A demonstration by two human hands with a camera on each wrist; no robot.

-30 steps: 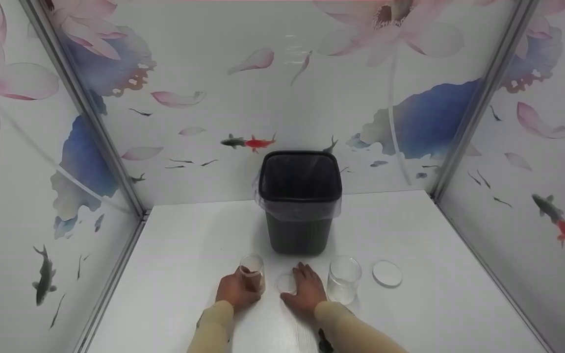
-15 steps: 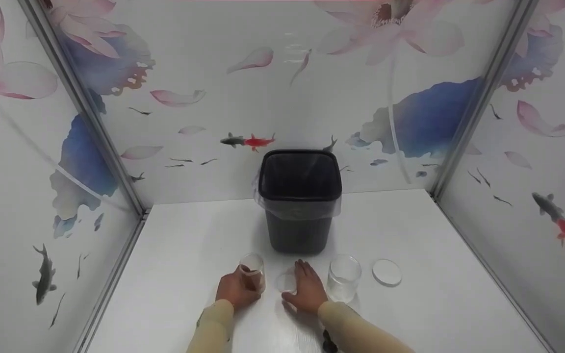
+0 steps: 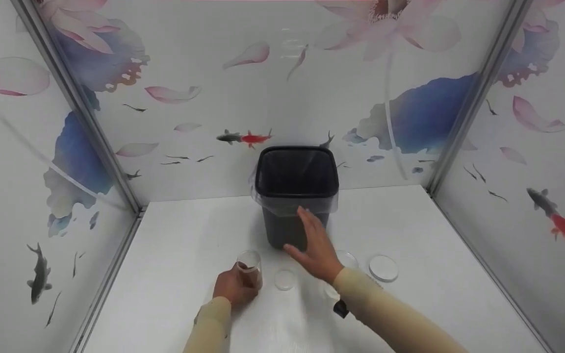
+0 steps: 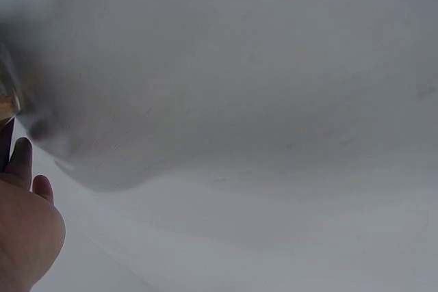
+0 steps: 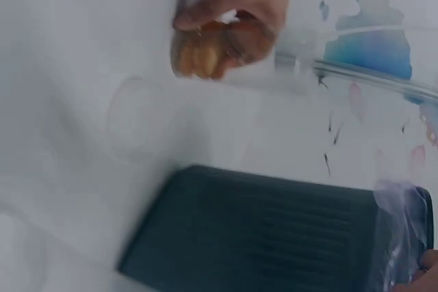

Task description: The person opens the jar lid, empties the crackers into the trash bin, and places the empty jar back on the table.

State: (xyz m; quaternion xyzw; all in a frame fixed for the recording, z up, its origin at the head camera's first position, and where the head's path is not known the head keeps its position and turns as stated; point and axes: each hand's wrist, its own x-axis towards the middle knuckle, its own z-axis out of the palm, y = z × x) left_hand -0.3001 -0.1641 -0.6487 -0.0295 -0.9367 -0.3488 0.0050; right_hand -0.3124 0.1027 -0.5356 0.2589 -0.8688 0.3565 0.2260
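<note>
My left hand [image 3: 236,289] grips a clear glass cup [image 3: 252,259] that stands upright at the left. The right wrist view shows this cup [image 5: 205,59] with the left hand's fingers seen through its wall. Raised in front of the black trash bin [image 3: 282,230], my right hand [image 3: 318,250] has its fingers extended and holds nothing. Between the hands lies a clear round disc [image 3: 285,280] on the white table. A second clear glass [image 3: 348,259] is partly hidden behind my right hand and sleeve. Beside it rests a white round lid [image 3: 383,268].
A clear plastic liner [image 3: 290,206] hangs over the bin's rim, and the bin stands near the back wall [image 3: 204,176]. Printed panels with metal corner posts [image 3: 74,98] enclose the table on the left, right and back.
My right hand has lifted off the clear disc and moved up and forward toward the bin. The disc stays on the table. My left hand keeps its grip on the cup.
</note>
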